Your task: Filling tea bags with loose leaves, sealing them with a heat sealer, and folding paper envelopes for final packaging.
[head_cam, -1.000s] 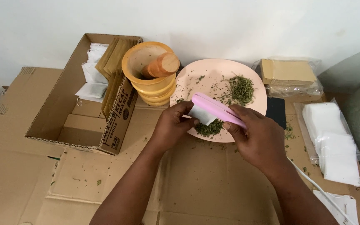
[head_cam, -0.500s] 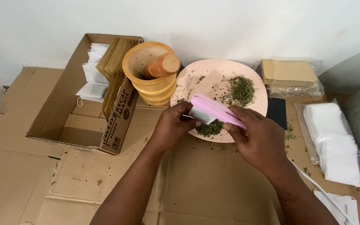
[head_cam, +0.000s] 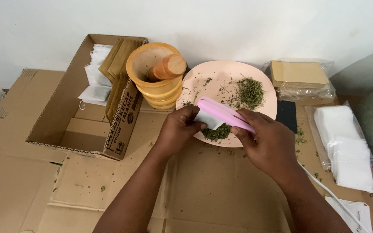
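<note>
Work surface: flattened brown cardboard sheets (head_cam: 203, 190) laid on the floor against a plain white wall (head_cam: 238, 26). An open cardboard box (head_cam: 65, 116) holding white and brown sachets lies well to the left of the fingers; a wooden mortar with pestle (head_cam: 156, 75) stands just beyond the left fingertips. A pink plate (head_cam: 221, 82) strewn with dried green herbs (head_cam: 250, 91) lies under and beyond both hands. To the right of the fingers are a bagged stack of brown packets (head_cam: 298, 74) and bagged white sachets (head_cam: 346, 146).

The left hand (head_cam: 178, 129) pinches a small white sachet (head_cam: 208, 120) between thumb and fingertips. The right hand (head_cam: 270, 144) grips a pink handheld sealer (head_cam: 223, 113), fingers curled together round it; its tip meets the sachet above the plate's near rim.

Compared with half a second earlier, hands, sachet and sealer hold virtually the same positions.
</note>
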